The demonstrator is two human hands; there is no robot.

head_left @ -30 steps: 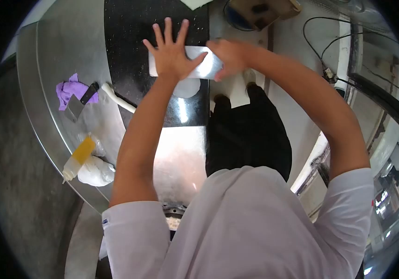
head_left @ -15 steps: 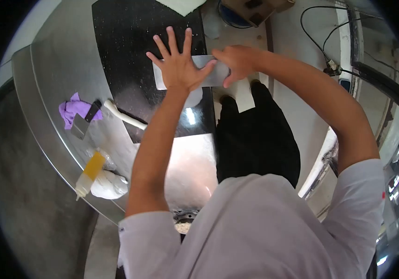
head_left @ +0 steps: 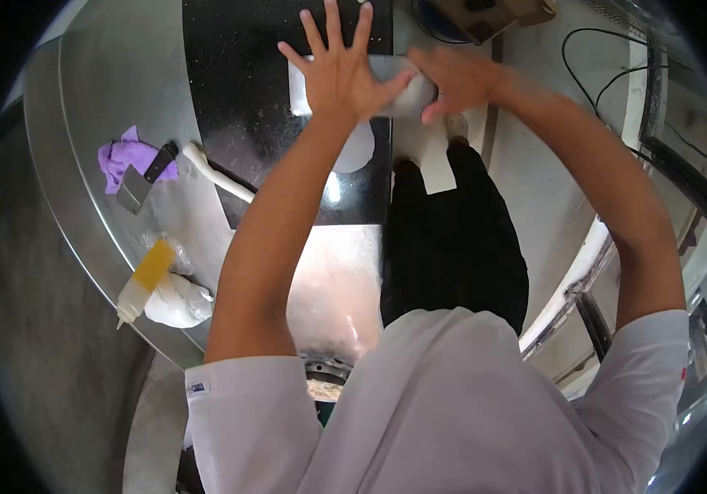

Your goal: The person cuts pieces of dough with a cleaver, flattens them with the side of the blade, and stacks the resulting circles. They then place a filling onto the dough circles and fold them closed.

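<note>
My left hand (head_left: 342, 78) lies flat with its fingers spread on a wide, flat metal blade (head_left: 298, 89). The blade rests over a black board (head_left: 234, 99) and reaches past its right edge. At the blade's right end is my right hand (head_left: 462, 80), slightly blurred, with thumb and fingers around that end. A pale, thin round disc (head_left: 357, 150) shows on the board just below the blade. Left of my left forearm, a white dough-like roll (head_left: 215, 174) lies partly on the board's edge.
On the steel counter (head_left: 114, 90) at left are a purple cloth (head_left: 127, 156), a cleaver (head_left: 134, 190), a squeeze bottle of yellow liquid (head_left: 146, 278) and a white plastic bag (head_left: 179, 301). A cardboard box (head_left: 485, 18) is at top right; cables (head_left: 568, 62) hang beyond.
The view has shifted, so board, counter items and both hands appear higher in the frame. More of the round disc shows below the blade. My right hand has become blurred.
</note>
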